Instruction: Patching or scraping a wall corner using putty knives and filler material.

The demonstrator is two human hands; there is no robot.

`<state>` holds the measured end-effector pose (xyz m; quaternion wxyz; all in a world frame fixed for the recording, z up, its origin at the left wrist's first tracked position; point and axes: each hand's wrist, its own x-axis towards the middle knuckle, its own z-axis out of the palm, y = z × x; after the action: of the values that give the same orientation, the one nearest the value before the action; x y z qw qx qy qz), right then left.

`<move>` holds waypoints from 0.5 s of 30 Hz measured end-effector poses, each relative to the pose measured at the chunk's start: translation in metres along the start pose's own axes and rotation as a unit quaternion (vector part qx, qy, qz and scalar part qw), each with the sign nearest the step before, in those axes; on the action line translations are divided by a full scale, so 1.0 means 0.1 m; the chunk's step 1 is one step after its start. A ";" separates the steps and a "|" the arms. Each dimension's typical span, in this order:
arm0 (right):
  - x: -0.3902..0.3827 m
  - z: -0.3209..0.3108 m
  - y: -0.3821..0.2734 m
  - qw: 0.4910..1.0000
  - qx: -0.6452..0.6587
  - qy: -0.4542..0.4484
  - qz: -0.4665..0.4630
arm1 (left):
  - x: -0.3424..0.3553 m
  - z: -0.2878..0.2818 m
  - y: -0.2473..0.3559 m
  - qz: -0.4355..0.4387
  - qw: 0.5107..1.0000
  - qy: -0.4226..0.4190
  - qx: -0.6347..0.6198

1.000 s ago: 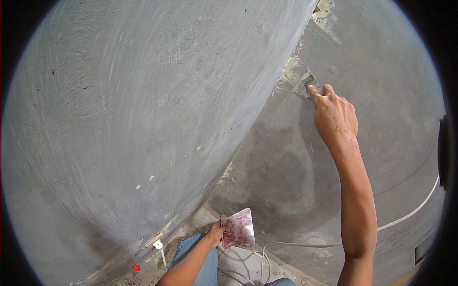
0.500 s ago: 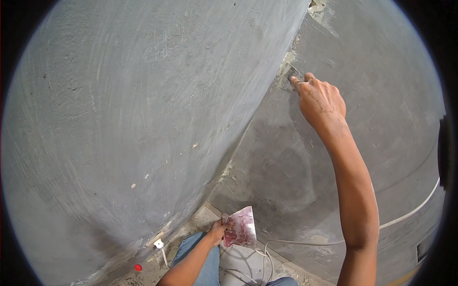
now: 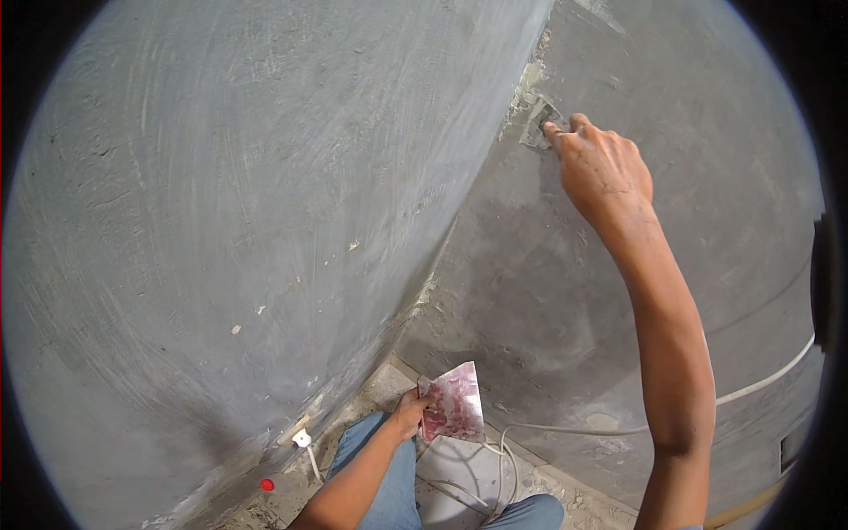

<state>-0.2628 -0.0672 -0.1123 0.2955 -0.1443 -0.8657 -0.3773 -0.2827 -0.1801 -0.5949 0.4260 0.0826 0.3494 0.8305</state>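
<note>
My right hand [image 3: 608, 170] is raised to the right-hand grey wall [image 3: 689, 141]. Its fingers are closed round a small putty knife [image 3: 535, 125], whose blade lies against the wall beside the corner; the handle is mostly hidden. Rough, pale filler [image 3: 530, 78] runs along the corner there. Low down, my left hand [image 3: 410, 413] grips the edge of a flat, roughly rectangular plate [image 3: 455, 402]. Reddish smears cover its face, and bare metal shows along the right edge. The plate is held above my knees, apart from the wall.
The left grey wall [image 3: 230, 177] meets the right one in a slanting corner. A pale cable [image 3: 574, 430] crosses the right side and coils between my legs. At the foot of the left wall are a white fitting [image 3: 302, 438] and a red round cap [image 3: 268, 485].
The view has shifted slightly. My right hand has moved a little away from the corner, and more of the knife's blade shows. My left hand still holds the plate.
</note>
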 end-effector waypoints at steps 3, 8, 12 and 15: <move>-0.04 0.03 0.00 0.997 0.068 0.010 0.020 | -0.06 -0.06 0.04 -0.026 0.999 0.015 0.033; -0.03 0.15 -0.04 1.000 0.020 0.010 0.018 | -0.01 0.00 -0.04 -0.021 0.999 0.034 0.025; -0.22 0.03 0.17 0.999 -0.009 -0.006 0.033 | 0.00 -0.05 0.01 -0.016 1.000 0.013 0.018; -0.31 -0.19 0.20 0.996 0.052 -0.025 0.073 | -0.04 -0.03 0.05 -0.012 0.998 0.035 0.042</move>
<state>-0.2209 -0.0685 -0.1096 0.3077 -0.2010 -0.8783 -0.3058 -0.2846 -0.1868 -0.5927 0.4197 0.0669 0.4000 0.8120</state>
